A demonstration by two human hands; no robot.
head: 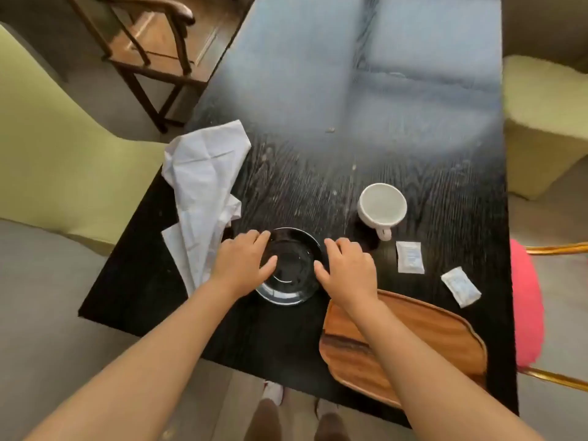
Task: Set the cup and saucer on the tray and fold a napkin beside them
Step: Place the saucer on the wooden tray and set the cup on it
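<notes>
The black saucer [288, 265] sits flat on the dark wooden table [445, 192], near the front edge. It is not on the tray. The left hand [243, 265] is at the saucer's left side, with its fingers lying over the rim and the thumb reaching in over the dish. The right hand [345, 265] is at the right side, with fingers bent over the rim and the thumb at the edge. Both hands touch the saucer, but you cannot tell for sure if they are gripping it or only resting on it.

The white cup [381, 206] stands upright on the table, behind the saucer and to the right, apart from it. Its handle points toward the person. The cup looks like it has nothing in it.

The wooden tray [439, 332] lies at the front right of the table, just beside the saucer. The right arm crosses over its left corner.

The white napkin [203, 186] lies crumpled and unfolded on the left side of the table. Part of it hangs over the table's edge, and its near end goes under the left wrist.

Two small white packets [409, 257] [460, 291] lie on the table to the right, between the cup and the tray.

A pale green chair [63, 160] stands to the left of the table. A pink seat [526, 307] is on the right.
</notes>
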